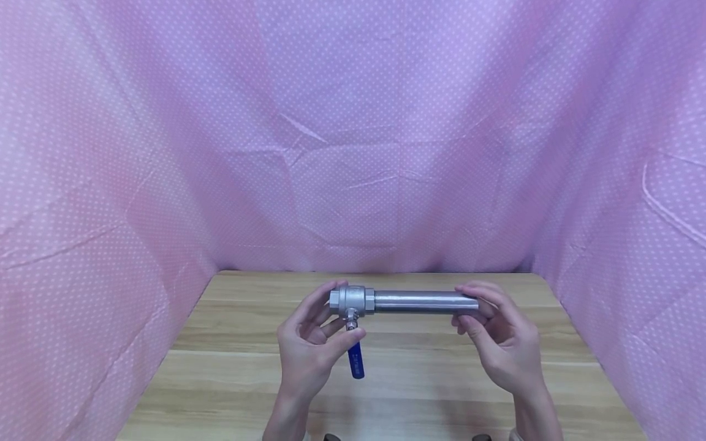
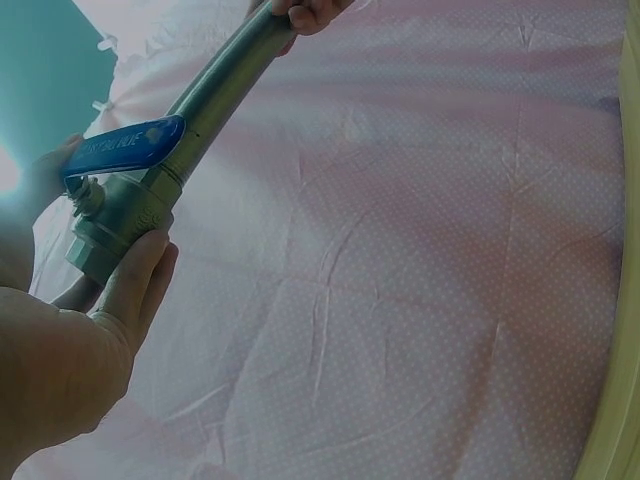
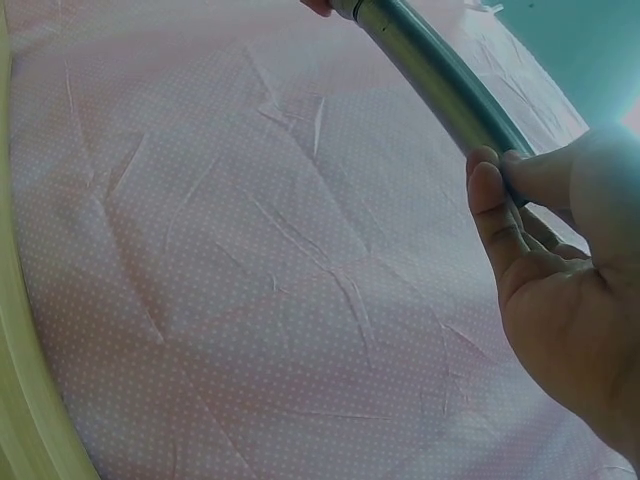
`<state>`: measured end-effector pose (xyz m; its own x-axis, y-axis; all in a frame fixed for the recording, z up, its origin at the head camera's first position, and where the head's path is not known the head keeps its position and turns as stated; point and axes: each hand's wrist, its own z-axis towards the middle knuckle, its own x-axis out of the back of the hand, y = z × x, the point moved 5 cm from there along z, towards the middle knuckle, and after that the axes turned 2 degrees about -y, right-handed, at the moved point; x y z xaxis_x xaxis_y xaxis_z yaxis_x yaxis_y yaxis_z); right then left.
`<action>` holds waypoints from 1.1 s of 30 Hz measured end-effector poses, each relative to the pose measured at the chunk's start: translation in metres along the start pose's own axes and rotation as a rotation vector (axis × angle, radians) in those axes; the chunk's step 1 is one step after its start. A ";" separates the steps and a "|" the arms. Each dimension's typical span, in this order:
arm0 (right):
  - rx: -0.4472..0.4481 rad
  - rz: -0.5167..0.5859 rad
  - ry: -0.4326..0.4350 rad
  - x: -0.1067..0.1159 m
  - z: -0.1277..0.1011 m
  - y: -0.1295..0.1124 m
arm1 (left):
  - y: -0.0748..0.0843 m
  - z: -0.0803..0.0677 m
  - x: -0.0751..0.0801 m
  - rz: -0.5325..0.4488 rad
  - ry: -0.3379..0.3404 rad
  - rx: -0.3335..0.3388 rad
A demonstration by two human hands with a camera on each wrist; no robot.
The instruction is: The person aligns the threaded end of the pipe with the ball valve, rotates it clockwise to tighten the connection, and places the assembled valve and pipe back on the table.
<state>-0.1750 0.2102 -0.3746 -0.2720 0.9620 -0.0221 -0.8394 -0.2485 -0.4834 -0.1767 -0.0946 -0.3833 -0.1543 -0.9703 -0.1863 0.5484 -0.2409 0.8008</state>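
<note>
A steel ball valve (image 1: pixel 352 301) with a blue lever handle (image 1: pixel 356 360) is joined to a steel pipe (image 1: pixel 425 302), and the whole is held level above the wooden table (image 1: pixel 231 367). My left hand (image 1: pixel 309 349) grips the valve body (image 2: pixel 115 225) with fingers and thumb curled round it, the blue handle (image 2: pixel 125 150) hanging down by the thumb. My right hand (image 1: pixel 502 343) pinches the pipe's far end (image 3: pixel 440 80) between thumb and fingertips (image 3: pixel 487 185).
Pink dotted cloth (image 1: pixel 353 153) hangs as walls at the back and both sides of the table. The table's bare wooden top spreads below the hands, out to its front edge.
</note>
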 end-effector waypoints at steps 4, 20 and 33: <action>0.004 -0.024 -0.006 -0.001 0.000 0.000 | 0.001 0.000 0.000 -0.001 -0.005 -0.004; -0.027 -0.113 0.002 0.002 -0.003 0.002 | 0.001 0.000 0.000 -0.002 -0.010 -0.010; -0.025 -0.181 -0.005 0.002 -0.003 0.003 | 0.001 0.000 0.001 -0.016 -0.013 -0.011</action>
<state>-0.1763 0.2122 -0.3786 -0.1202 0.9902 0.0710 -0.8628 -0.0688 -0.5009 -0.1760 -0.0955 -0.3826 -0.1739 -0.9659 -0.1916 0.5551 -0.2568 0.7911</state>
